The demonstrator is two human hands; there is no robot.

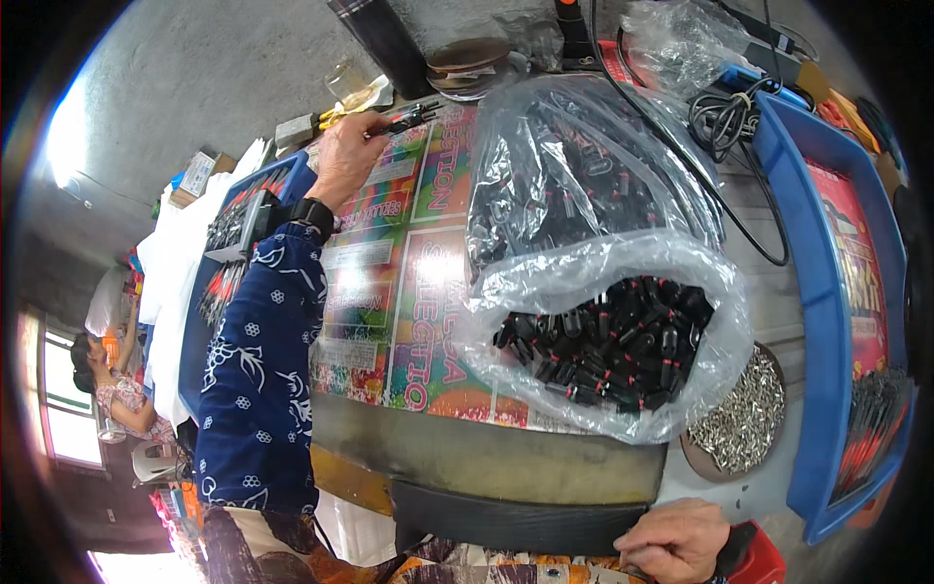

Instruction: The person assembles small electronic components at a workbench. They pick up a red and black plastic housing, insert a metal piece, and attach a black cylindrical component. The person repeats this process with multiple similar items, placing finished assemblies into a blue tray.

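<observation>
At the far left of the table, my left hand [352,154] reaches out with its fingers closed on a small bunch of slim black pieces [413,118], which have thin ends and a touch of red. My right hand [678,541] is low at the near right edge, beside the black strip [525,516]. Its fingers are curled, and whatever they may hold is hidden. Between the hands, a clear plastic bag [715,389] lies with its mouth toward me, full of small black parts [613,341] with red bands.
A blue tray [302,180] with black-and-red sticks lies under my left arm; another blue tray [793,389] stands at right. Small metal pieces [744,419] fill a round dish. A black cable [715,190] crosses the right side. Another person [126,399] sits far left.
</observation>
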